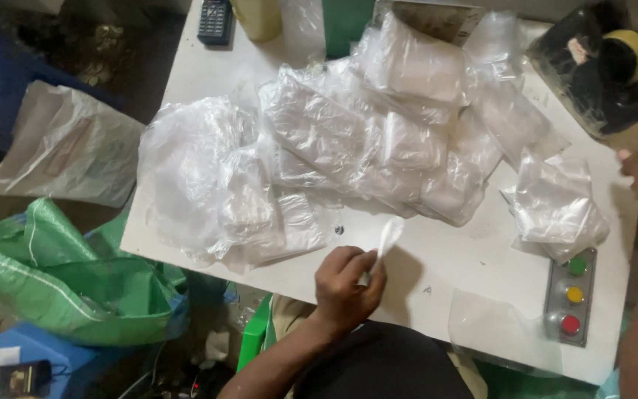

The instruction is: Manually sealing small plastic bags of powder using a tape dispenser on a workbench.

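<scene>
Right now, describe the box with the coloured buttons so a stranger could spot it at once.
Start at the white table covered in clear plastic bags. Go to its near right corner, just below a small crumpled bag. There lies a narrow grey button box with three round buttons in a row, green, yellow and red: the only hard, coloured thing among the see-through plastic.

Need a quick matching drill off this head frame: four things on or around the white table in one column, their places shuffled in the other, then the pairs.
Things:
1. small white piece
2. button box
3. tape dispenser
4. green woven sack

Places:
A. far right corner of the white table
B. on the floor, left of the table
C. pinched in the left hand
D. near right part of the table

Pairs: 1-C, 2-D, 3-A, 4-B
</scene>
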